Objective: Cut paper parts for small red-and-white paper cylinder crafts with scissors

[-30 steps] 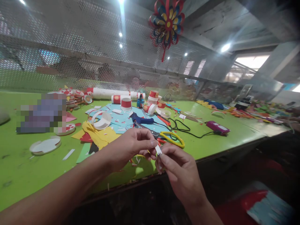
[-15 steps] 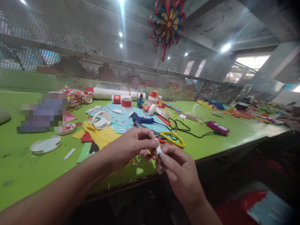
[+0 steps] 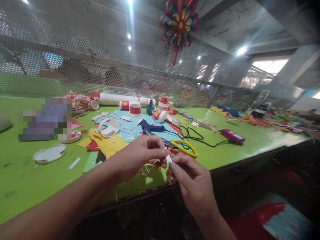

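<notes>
Between my two hands, just above the table's front edge, is a small piece of white paper (image 3: 169, 158). My left hand (image 3: 147, 154) pinches its upper end between thumb and fingertips. The lower end is gripped by my right hand (image 3: 191, 178), thumb against forefinger. Behind the hands lie yellow-handled scissors (image 3: 185, 148), their blades partly covered by my left hand. A blue glue gun (image 3: 152, 127) rests beyond them on light-blue paper (image 3: 122, 135). Sheets of yellow paper (image 3: 107, 143) lie left of my left hand.
Paper cups (image 3: 135, 110) and a long white tube (image 3: 117, 99) stand or lie at the back. A black cord runs to a purple box (image 3: 232, 136) on the right. Round white lids (image 3: 50, 154) sit at left on the green table (image 3: 240, 155). A paper flower ornament (image 3: 180, 26) hangs overhead.
My hands have hardly moved. The white paper piece has shifted slightly between my fingertips, and my fingers are a little farther apart.
</notes>
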A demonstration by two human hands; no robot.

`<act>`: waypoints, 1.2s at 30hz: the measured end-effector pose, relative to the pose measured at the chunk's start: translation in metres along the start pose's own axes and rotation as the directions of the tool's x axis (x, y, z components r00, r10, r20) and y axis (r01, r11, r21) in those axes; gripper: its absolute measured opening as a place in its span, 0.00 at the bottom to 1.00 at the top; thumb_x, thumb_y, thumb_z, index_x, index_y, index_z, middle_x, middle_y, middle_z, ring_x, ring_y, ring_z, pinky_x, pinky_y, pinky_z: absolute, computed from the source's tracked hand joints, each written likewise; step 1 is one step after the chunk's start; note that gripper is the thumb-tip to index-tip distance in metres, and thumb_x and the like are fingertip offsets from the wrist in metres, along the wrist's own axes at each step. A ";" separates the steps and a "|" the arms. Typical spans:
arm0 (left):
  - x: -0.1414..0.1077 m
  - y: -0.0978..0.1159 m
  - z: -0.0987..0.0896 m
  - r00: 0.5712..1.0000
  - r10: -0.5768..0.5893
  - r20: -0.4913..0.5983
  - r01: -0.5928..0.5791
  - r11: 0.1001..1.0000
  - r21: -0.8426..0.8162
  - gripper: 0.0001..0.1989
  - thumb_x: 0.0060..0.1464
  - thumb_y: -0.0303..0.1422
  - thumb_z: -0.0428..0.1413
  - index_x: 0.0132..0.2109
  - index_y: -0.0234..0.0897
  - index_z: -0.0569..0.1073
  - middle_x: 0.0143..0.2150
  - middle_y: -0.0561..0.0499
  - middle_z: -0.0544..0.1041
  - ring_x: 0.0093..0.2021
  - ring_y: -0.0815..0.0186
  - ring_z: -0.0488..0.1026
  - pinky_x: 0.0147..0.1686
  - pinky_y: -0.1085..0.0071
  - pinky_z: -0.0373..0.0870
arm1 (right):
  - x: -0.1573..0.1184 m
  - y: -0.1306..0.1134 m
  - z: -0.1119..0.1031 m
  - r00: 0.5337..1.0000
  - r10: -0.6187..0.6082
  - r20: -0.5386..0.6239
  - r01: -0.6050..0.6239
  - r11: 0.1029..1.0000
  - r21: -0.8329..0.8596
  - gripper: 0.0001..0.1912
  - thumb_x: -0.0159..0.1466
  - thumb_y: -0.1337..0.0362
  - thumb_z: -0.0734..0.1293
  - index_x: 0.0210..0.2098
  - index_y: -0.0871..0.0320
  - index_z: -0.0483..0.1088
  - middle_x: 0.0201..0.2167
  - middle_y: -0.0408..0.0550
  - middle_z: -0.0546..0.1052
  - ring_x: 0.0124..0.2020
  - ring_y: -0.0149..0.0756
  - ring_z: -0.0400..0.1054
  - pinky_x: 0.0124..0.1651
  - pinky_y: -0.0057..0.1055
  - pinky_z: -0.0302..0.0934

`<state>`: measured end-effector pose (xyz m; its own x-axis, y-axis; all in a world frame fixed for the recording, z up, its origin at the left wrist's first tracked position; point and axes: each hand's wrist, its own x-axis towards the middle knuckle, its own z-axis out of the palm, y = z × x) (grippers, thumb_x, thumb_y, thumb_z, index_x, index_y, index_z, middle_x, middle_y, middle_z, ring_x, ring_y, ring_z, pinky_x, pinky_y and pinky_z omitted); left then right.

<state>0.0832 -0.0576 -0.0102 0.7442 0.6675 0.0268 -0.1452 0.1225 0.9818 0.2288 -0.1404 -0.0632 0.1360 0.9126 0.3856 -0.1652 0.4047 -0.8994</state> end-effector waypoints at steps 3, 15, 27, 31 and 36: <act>0.001 -0.001 0.001 1.000 0.001 -0.017 -0.001 1.000 -0.010 0.14 0.45 0.36 0.64 0.27 0.32 0.69 0.22 0.52 0.74 0.24 0.72 0.69 0.27 0.74 0.65 | 0.001 0.001 0.000 1.000 -0.014 -0.005 0.014 1.000 -0.014 0.04 0.63 0.69 0.68 0.34 0.55 0.76 0.26 0.38 0.72 0.25 0.24 0.64 0.29 0.21 0.60; 0.003 -0.003 0.003 0.997 0.052 -0.057 -0.052 0.999 0.002 0.11 0.43 0.33 0.64 0.25 0.32 0.70 0.21 0.53 0.73 0.23 0.72 0.68 0.27 0.74 0.64 | 0.000 0.004 0.001 0.999 0.006 -0.032 -0.007 1.000 -0.020 0.03 0.63 0.67 0.69 0.32 0.56 0.75 0.22 0.38 0.70 0.22 0.25 0.61 0.25 0.23 0.57; 0.004 -0.001 0.001 0.998 -0.028 -0.056 0.027 0.999 -0.023 0.11 0.41 0.32 0.64 0.23 0.32 0.69 0.19 0.52 0.73 0.21 0.72 0.67 0.25 0.74 0.63 | -0.004 0.005 0.002 0.998 0.037 -0.044 -0.038 0.999 -0.009 0.03 0.63 0.66 0.69 0.32 0.56 0.75 0.22 0.38 0.70 0.22 0.25 0.62 0.25 0.24 0.58; 0.004 0.000 -0.001 0.997 -0.057 -0.060 0.056 0.998 -0.018 0.09 0.40 0.29 0.64 0.23 0.33 0.70 0.18 0.52 0.72 0.20 0.71 0.67 0.24 0.74 0.63 | -0.004 0.004 0.001 0.997 0.061 -0.054 -0.061 0.998 0.008 0.03 0.62 0.67 0.69 0.31 0.57 0.75 0.20 0.38 0.70 0.21 0.26 0.62 0.25 0.25 0.58; 0.004 0.000 -0.002 0.995 -0.064 -0.070 0.063 0.998 -0.021 0.07 0.42 0.28 0.61 0.23 0.33 0.69 0.18 0.51 0.72 0.21 0.70 0.69 0.24 0.73 0.63 | -0.003 0.000 0.000 0.996 0.077 -0.042 -0.075 0.995 0.062 0.02 0.61 0.67 0.70 0.31 0.57 0.76 0.19 0.39 0.71 0.20 0.25 0.62 0.23 0.24 0.58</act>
<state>0.0846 -0.0539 -0.0101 0.7043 0.7082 -0.0494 -0.1117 0.1792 0.9775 0.2284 -0.1427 -0.0643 0.1637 0.9378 0.3060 -0.2353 0.3384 -0.9111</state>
